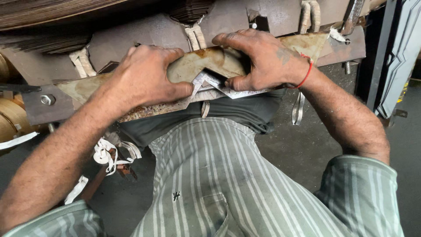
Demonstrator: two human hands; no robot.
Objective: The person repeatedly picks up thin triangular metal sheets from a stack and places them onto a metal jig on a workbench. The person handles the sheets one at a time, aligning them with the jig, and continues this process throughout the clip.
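A long rusty metal bar (206,61) runs across in front of me, tilted up to the right. My left hand (147,74) wraps over its left-middle part, thumb pressing on thin grey metal sheets (210,87) with pointed ends that stick out under the bar. My right hand (261,59), with a red thread on the wrist, grips the bar on the right; its thumb presses the same sheets from the other side.
Behind the bar are dark steel plates (144,35) tied with white cloth tape (195,37), and stacked thin laminations (44,26) at the top left. A bolt (47,99) sits at the left. White tape scraps (109,153) hang below. A grey frame (399,57) stands right.
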